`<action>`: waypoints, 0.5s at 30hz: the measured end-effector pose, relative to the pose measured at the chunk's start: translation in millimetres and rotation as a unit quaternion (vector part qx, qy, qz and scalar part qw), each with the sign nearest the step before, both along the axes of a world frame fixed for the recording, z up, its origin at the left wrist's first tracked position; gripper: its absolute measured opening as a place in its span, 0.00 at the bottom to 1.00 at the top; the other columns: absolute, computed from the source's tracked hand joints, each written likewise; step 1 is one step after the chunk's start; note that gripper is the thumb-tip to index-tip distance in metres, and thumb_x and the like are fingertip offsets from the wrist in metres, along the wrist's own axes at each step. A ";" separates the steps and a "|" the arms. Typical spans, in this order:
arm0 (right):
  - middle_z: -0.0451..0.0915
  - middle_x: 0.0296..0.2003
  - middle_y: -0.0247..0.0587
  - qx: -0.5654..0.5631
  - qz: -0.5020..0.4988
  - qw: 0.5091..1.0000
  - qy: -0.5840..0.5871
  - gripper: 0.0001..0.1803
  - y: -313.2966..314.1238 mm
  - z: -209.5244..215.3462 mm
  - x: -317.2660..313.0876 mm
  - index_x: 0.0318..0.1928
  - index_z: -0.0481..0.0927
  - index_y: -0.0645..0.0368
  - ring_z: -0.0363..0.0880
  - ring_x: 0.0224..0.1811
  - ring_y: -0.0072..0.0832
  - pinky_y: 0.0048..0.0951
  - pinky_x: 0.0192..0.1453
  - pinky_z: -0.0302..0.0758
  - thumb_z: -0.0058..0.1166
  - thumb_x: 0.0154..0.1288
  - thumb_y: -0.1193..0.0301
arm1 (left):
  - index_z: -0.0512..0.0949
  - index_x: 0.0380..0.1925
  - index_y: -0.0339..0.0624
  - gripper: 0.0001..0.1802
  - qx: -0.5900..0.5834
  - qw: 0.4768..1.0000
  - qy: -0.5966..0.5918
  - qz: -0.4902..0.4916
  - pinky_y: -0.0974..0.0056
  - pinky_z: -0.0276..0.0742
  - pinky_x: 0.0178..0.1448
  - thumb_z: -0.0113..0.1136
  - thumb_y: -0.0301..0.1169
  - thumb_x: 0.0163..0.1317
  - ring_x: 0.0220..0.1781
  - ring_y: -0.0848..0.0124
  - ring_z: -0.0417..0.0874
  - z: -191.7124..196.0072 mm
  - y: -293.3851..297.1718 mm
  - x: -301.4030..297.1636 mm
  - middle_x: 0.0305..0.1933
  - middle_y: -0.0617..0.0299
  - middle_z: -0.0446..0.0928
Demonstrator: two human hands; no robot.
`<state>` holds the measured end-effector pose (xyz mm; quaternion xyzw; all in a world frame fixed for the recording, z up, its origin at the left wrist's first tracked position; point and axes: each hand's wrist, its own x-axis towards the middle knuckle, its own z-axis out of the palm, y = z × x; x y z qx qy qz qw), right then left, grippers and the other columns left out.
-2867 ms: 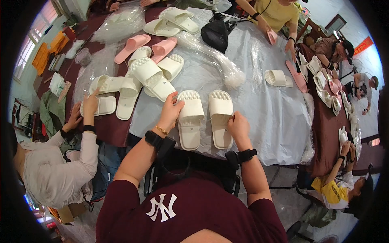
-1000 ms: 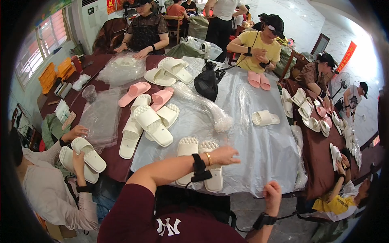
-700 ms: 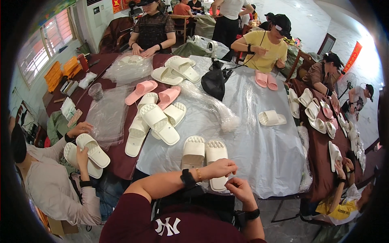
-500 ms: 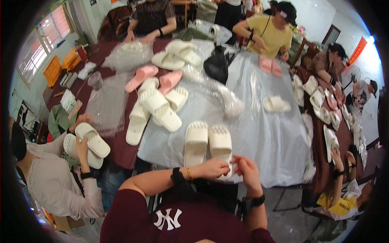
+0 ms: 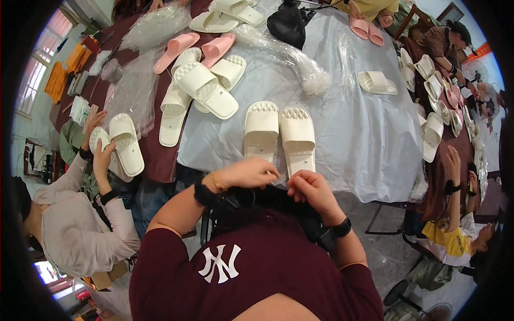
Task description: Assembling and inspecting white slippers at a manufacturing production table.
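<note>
Two cream slide slippers lie side by side at the table's near edge, toes pointing away from me: the left slipper (image 5: 262,127) and the right slipper (image 5: 298,138). My left hand (image 5: 247,173) is at the heel of the left slipper, partly covering it, its fingers pinched together. Beside the right slipper's heel, my right hand (image 5: 312,191) is closed with its fingers curled in. A small gap separates the two hands. Whatever either pinch may hold is too small or hidden to make out.
A pile of cream slippers (image 5: 206,88) and pink slippers (image 5: 176,52) lies left of centre. Clear plastic wrap (image 5: 284,59), a black bag (image 5: 286,25) and a single cream slipper (image 5: 373,82) lie farther back. A co-worker at left holds cream slippers (image 5: 127,142); others work around the tables.
My view has tilted down, so the table sits higher in the picture. My left hand has shifted left off the right slipper's heel. My right hand's fingers, apart before, have curled closed.
</note>
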<state>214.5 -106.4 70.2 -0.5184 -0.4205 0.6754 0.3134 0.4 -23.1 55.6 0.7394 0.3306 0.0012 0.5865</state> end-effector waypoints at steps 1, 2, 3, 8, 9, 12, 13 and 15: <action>0.79 0.25 0.31 0.001 0.042 0.999 -0.022 0.11 -4.0 -3.3 -3.8 0.35 0.78 0.60 0.72 0.21 0.15 0.16 0.24 0.67 0.44 0.69 0.68 | 0.78 0.44 0.36 0.16 0.003 0.999 0.032 0.035 0.66 0.75 0.32 0.52 0.36 0.64 0.25 0.73 0.79 3.2 6.3 -8.7 0.26 0.58 0.80; 0.78 0.24 0.32 0.006 0.063 0.998 -0.023 0.12 -8.2 -6.7 -8.7 0.34 0.78 0.62 0.73 0.21 0.16 0.17 0.25 0.68 0.44 0.69 0.68 | 0.78 0.44 0.36 0.16 0.002 0.999 0.035 0.040 0.66 0.75 0.32 0.52 0.36 0.64 0.25 0.73 0.79 3.1 8.5 -19.7 0.26 0.58 0.80; 0.78 0.24 0.32 0.005 0.065 0.998 -0.021 0.12 -11.9 -9.8 -11.9 0.34 0.78 0.62 0.73 0.21 0.16 0.17 0.25 0.68 0.44 0.69 0.68 | 0.79 0.42 0.36 0.16 0.025 0.993 0.030 0.114 0.66 0.75 0.32 0.52 0.36 0.63 0.25 0.72 0.80 1.0 11.8 -29.0 0.26 0.58 0.80; 0.78 0.25 0.32 -0.043 0.127 0.990 -0.041 0.12 -32.3 -29.2 -15.7 0.35 0.77 0.62 0.74 0.24 0.16 0.18 0.28 0.70 0.44 0.70 0.68 | 0.79 0.40 0.36 0.15 0.008 0.968 -0.012 0.251 0.69 0.73 0.28 0.53 0.36 0.62 0.23 0.76 0.78 -17.6 18.1 -62.9 0.25 0.60 0.79; 0.78 0.25 0.32 -0.041 0.131 0.989 -0.052 0.12 -35.5 -30.1 -15.2 0.35 0.77 0.62 0.74 0.24 0.16 0.19 0.28 0.71 0.44 0.69 0.68 | 0.79 0.40 0.36 0.15 0.001 0.964 -0.011 0.265 0.70 0.71 0.27 0.53 0.37 0.63 0.23 0.77 0.76 -19.2 18.3 -65.8 0.24 0.62 0.79; 0.79 0.25 0.33 -0.006 0.143 0.988 -0.060 0.12 -42.7 -28.6 -8.2 0.36 0.78 0.63 0.76 0.26 0.16 0.19 0.29 0.72 0.45 0.69 0.68 | 0.79 0.40 0.36 0.16 -0.014 0.958 -0.009 0.287 0.71 0.70 0.26 0.53 0.37 0.63 0.22 0.78 0.74 -21.7 19.6 -69.4 0.24 0.63 0.78; 0.79 0.26 0.33 0.021 0.144 0.987 -0.062 0.12 -44.4 -24.9 -6.6 0.36 0.78 0.63 0.76 0.27 0.17 0.19 0.29 0.72 0.46 0.68 0.68 | 0.79 0.41 0.36 0.16 -0.021 0.956 -0.007 0.292 0.71 0.70 0.27 0.53 0.38 0.63 0.23 0.78 0.74 -22.2 20.2 -70.0 0.24 0.64 0.78; 0.80 0.26 0.34 0.030 0.143 0.986 -0.081 0.11 -50.5 -11.7 -4.4 0.36 0.78 0.63 0.77 0.26 0.17 0.19 0.29 0.73 0.46 0.68 0.69 | 0.79 0.41 0.36 0.16 -0.018 0.955 -0.009 0.297 0.71 0.70 0.27 0.53 0.38 0.63 0.23 0.79 0.74 -23.6 17.0 -69.5 0.23 0.64 0.78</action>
